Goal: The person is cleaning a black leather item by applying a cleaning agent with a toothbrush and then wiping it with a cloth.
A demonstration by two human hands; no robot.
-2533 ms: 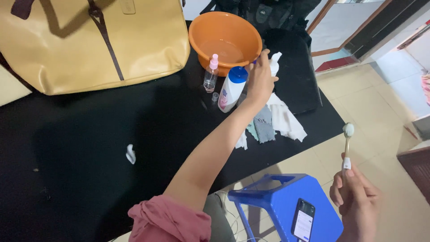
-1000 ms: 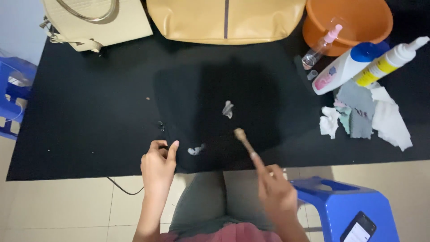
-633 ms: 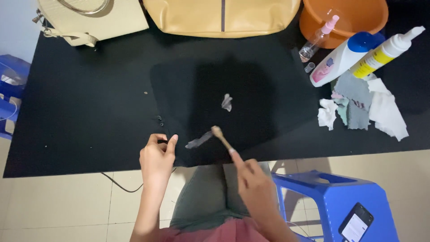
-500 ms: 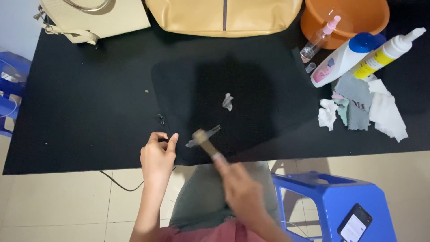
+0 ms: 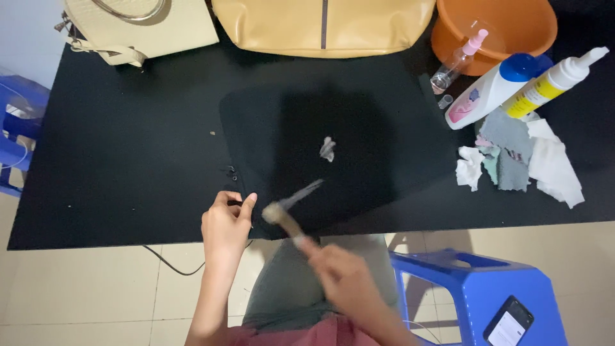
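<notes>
Head view, left hand (image 5: 225, 225) pinching black bag (image 5: 307, 154) edge, right hand (image 5: 343, 275) gripping blurred brush (image 5: 282, 218), rags (image 5: 519, 160) well apart.

Orange basin (image 5: 512, 25), bottles (image 5: 490, 90), tan bag (image 5: 320, 25), blue stool (image 5: 480, 295).

White bottle (image 5: 482, 96): lay tilted on the black table (image 5: 128, 160) just below the orange basin (image 5: 496, 25); blue cap, pink label patch near its base
Yellow-labelled bottle (image 5: 549, 82): lay just right of the white bottle, touching it; white nozzle pointing up-right, band of green at the label's lower end
Spray bottle (image 5: 456, 61): clear body, pink pump head, leaning against the basin's rim
Phone (image 5: 508, 320): rested on the blue stool (image 5: 480, 288), lower right; dark frame, screen lit pale, contents too small to tell
</notes>
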